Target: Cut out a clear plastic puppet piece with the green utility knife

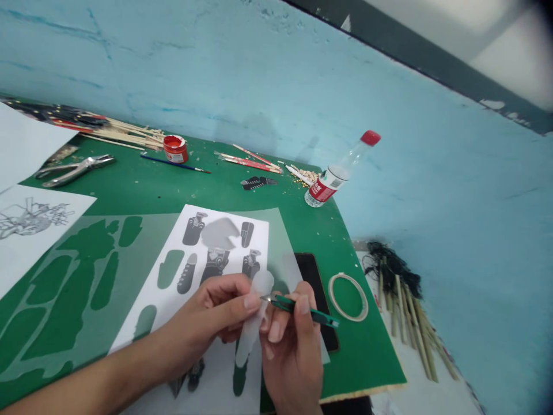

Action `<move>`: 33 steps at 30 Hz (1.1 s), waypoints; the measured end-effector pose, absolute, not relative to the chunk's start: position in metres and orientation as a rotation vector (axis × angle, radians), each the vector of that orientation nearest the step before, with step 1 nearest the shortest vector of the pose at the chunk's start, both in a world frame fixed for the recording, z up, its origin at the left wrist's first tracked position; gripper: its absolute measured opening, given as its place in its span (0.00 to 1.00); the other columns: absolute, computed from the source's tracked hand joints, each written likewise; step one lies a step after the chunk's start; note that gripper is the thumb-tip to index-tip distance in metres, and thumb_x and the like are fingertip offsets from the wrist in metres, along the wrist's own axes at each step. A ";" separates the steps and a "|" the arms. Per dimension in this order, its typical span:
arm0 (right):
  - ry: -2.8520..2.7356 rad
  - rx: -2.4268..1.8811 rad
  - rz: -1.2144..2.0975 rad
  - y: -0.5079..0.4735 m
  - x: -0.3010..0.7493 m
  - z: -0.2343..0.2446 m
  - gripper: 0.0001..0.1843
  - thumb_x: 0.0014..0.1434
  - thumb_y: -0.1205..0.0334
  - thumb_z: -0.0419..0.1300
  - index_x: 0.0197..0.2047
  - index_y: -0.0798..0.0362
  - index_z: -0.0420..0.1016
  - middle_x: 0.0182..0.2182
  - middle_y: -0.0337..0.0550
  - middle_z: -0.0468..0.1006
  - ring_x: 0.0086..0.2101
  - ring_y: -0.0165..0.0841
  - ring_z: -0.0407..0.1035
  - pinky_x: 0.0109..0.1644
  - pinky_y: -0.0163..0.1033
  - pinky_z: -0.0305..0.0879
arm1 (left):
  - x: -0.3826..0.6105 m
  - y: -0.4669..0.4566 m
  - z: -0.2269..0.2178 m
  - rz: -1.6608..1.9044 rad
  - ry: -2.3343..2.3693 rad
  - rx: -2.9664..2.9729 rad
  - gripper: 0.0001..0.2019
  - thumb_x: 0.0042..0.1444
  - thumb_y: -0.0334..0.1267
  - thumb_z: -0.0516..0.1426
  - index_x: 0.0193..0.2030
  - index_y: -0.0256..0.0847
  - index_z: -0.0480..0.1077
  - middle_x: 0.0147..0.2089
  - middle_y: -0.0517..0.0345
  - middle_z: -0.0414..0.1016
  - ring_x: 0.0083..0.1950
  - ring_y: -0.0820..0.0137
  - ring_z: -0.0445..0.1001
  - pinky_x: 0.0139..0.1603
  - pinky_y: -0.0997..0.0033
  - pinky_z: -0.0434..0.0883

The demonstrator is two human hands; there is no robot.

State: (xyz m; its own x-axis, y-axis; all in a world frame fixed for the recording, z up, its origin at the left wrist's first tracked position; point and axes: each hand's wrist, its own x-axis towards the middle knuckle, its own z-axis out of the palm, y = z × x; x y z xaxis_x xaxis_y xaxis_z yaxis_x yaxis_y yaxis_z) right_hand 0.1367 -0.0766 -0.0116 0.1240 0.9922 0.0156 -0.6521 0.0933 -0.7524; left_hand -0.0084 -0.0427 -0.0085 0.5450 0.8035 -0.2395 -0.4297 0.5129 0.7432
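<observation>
My left hand pinches a small translucent cut-out piece between thumb and fingers. My right hand grips a green craft knife, its blade tip touching the piece near my left thumb. Both hands hover over a white printed sheet with dark figure shapes and cut-out holes, lying on the green cutting mat. A translucent stencil sheet with large cut-outs lies to the left under the printed sheet.
A black phone and a tape ring lie right of my hands. A tilted plastic bottle, red paint pot, brush, pliers and sticks sit at the back. Bamboo sticks lie off the mat's right edge.
</observation>
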 end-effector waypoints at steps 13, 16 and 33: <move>-0.688 -0.728 1.302 -0.071 0.135 -0.007 0.22 0.76 0.42 0.70 0.36 0.45 0.74 0.17 0.29 0.71 0.20 0.29 0.68 0.20 0.25 0.68 | -0.007 -0.044 -0.008 0.806 0.576 0.688 0.29 0.66 0.66 0.71 0.33 0.41 0.74 0.28 0.63 0.73 0.27 0.75 0.59 0.28 0.74 0.55; -0.677 -0.697 1.300 -0.073 0.133 -0.007 0.20 0.77 0.44 0.69 0.36 0.45 0.76 0.18 0.29 0.72 0.20 0.28 0.68 0.21 0.25 0.70 | -0.003 -0.043 -0.008 0.822 0.513 0.618 0.28 0.65 0.63 0.73 0.32 0.41 0.74 0.26 0.64 0.72 0.23 0.78 0.56 0.24 0.76 0.52; -0.579 -0.603 1.369 -0.074 0.128 -0.008 0.15 0.76 0.48 0.72 0.38 0.44 0.86 0.23 0.31 0.83 0.20 0.23 0.70 0.30 0.24 0.80 | -0.002 -0.045 -0.010 0.857 0.453 0.538 0.25 0.66 0.60 0.74 0.36 0.44 0.71 0.23 0.68 0.72 0.28 0.73 0.65 0.34 0.76 0.63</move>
